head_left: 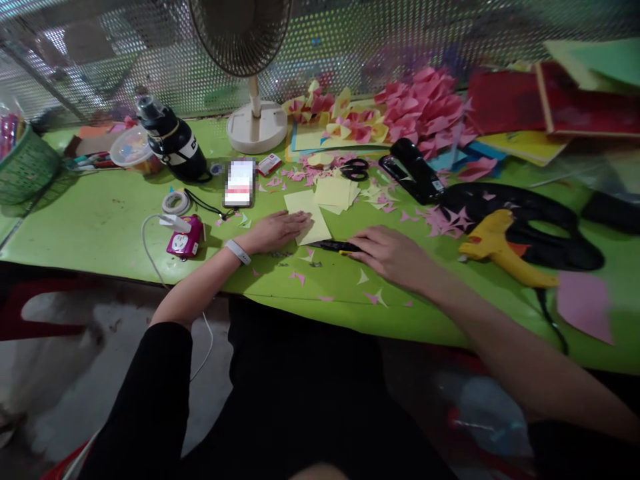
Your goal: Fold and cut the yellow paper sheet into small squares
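Observation:
My left hand (277, 230) lies flat, its fingers stretched over the left part of a pale yellow paper sheet (316, 225) on the green table. Just right of the sheet, my right hand (383, 252) is closed around the handle of a dark pointed tool (333, 245), which looks like scissors or a cutter. The tool's tip points left along the sheet's lower edge. Behind the sheet is a small stack of yellow paper squares (336, 193). Pink and yellow scraps (299, 277) are scattered near both hands.
Black-handled scissors (355, 169), a stapler (413, 172) and a yellow glue gun (505, 250) lie to the right. Left are a phone (240, 183), a purple socket block (186, 237) and a dark bottle (175, 143). A fan (257, 127) and pink paper flowers (425, 107) stand behind.

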The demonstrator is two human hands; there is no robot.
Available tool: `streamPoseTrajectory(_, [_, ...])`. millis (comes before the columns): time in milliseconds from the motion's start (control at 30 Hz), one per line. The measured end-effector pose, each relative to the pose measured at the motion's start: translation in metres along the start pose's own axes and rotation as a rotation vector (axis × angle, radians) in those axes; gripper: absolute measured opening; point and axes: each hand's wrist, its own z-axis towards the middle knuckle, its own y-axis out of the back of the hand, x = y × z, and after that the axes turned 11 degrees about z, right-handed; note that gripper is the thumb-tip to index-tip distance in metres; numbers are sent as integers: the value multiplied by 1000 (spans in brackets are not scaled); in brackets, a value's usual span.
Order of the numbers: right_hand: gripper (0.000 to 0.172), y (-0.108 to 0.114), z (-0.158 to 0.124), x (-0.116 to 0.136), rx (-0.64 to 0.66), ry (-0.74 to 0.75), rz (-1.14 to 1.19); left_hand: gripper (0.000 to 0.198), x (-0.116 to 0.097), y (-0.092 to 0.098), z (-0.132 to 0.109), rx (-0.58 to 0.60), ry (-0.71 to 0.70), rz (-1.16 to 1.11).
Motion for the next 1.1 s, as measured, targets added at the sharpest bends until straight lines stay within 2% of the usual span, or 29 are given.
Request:
streamPoseTrajectory(200, [35, -9, 8, 8, -10, 19, 83, 53, 0, -3, 0, -14, -5, -2])
streamPoseTrajectory(333, [35, -3, -3, 15, 14, 45, 172, 51, 2, -9, -1, -58, -3, -21])
streamPoseTrajectory(433, [37, 10, -29, 5, -112, -68, 134, 50, 1, -11, -6, -88, -31, -44])
streamPoseTrajectory(533, [40, 21, -61, -19, -254, -237, 31, 48, 0, -9, -14, -109, -82, -81])
streamPoseTrajectory(600, [43, 25, -76, -35, -268, -328, -42, 47, 0, -6, -19, -114, -107, -109])
streamPoseTrajectory(667, [44, 27, -77, -43, -256, -385, -109, 46, 2, -4, -22, -128, -142, -141])
streamPoseTrajectory(767, [38, 24, -44, -34, -249, -400, -131, 45, 8, -5, -21, -240, -164, -176])
streamPoseTrajectory(867, [27, 11, 19, -10, -127, -360, 53, 46, 15, -10, -18, -357, -44, -130])
streamPoseTrajectory(933, [21, 0, 60, 5, -17, -367, 176, 47, 17, -12, -17, -317, 40, -77])
streamPoseTrajectory(1000, [23, -11, 88, 16, 85, -419, 261, 48, 18, -11, -17, -226, 78, -45])
streamPoseTrajectory(1100, [19, -19, 101, 22, 209, -490, 396, 49, 18, -8, -17, -142, 93, -27])
